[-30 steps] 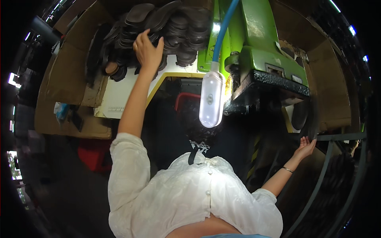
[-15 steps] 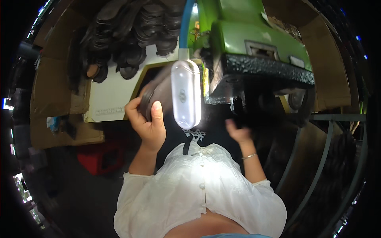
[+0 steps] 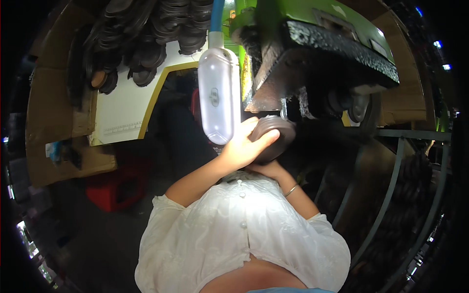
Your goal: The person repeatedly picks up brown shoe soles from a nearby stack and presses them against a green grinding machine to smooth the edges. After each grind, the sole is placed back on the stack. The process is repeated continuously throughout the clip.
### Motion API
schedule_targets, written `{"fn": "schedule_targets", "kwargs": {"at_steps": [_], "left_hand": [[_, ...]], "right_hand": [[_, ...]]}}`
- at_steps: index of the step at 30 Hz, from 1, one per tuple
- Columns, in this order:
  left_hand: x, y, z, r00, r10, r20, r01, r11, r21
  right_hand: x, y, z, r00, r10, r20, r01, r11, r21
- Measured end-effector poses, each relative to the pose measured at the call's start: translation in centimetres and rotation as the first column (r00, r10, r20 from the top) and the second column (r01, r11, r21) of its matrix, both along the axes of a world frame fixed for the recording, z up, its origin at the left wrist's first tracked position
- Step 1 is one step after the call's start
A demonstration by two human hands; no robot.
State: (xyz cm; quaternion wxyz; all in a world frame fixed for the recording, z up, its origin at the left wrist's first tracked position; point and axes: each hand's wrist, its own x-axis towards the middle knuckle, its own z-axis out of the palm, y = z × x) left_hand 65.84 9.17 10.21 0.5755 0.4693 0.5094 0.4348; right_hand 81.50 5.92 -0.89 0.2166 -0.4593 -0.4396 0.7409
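A dark brown shoe sole (image 3: 279,141) is in my left hand (image 3: 242,149), with the thumb pressed along its near face and the fingers behind it. It is tilted, just below the dark underside of a green machine (image 3: 369,36), near a small bright metal part (image 3: 285,108). My right hand (image 3: 269,169) lies beneath the sole's lower end, close to my left wrist. Its fingers are hidden, so its grip does not show. A white lamp (image 3: 219,97) on a blue arm hangs just left of the sole and lights both hands.
Piles of dark soles (image 3: 171,24) lie on a white table (image 3: 117,117) at the left, beside a cardboard box (image 3: 49,105). A red stool (image 3: 115,190) stands below. On the right is a grey metal rack (image 3: 398,171); more cardboard (image 3: 408,93) stands behind the machine.
My left hand has carried the sole rightward from left of the lamp to beneath the machine. The right hand has moved left, under the sole. The view has shifted slightly.
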Motion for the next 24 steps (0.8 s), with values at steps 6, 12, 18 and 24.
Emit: {"fn": "schedule_targets", "kwargs": {"at_steps": [6,12,18,24], "left_hand": [[-0.8,0.4,0.3,0.991,0.048,0.129,-0.059,0.995,0.076],[-2.1,-1.5,-2.7,0.974,0.133,0.185,-0.138,0.990,0.015],[-3.6,-2.1,-1.8,0.878,0.176,0.444,-0.198,0.980,0.004],[-8.8,-4.2,-2.9,0.900,0.300,0.317,-0.320,0.947,0.013]], "right_hand": [[3.2,-2.2,-1.8,0.997,-0.078,-0.018,0.078,0.997,0.014],[10.0,0.5,0.0,0.726,-0.499,-0.474,0.524,0.847,-0.088],[8.7,4.6,5.1,0.604,-0.603,-0.520,0.708,0.707,0.002],[3.9,5.6,6.8,0.699,-0.471,-0.538,0.631,0.760,0.155]]}}
